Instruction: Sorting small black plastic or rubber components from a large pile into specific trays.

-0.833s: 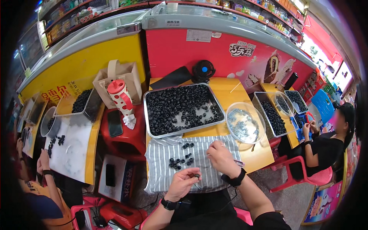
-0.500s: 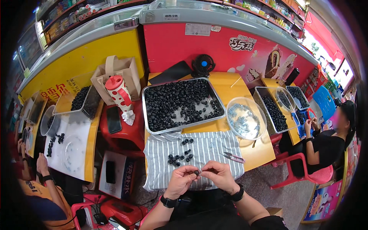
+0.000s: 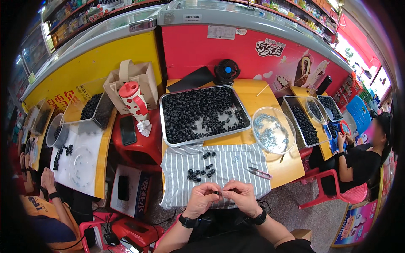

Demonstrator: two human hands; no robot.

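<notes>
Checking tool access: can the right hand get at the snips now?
Probably yes: the snips lie uncovered on the striped cloth, with nothing visible between them and the right hand, though its fingertips are close to the left hand.

black top [image 3: 236, 244] | short black right sleeve [image 3: 294, 246] | 1 black left wristband [image 3: 187, 221] | 1 black right wristband [image 3: 260, 217]

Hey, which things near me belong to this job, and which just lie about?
Apparently in use:
held black bead
loose black beads
striped cloth
metal tray
clear round dish
pink-handled snips

Probably lying about:
polka-dot tumbler
crumpled tissue
paper bag
black fan
</notes>
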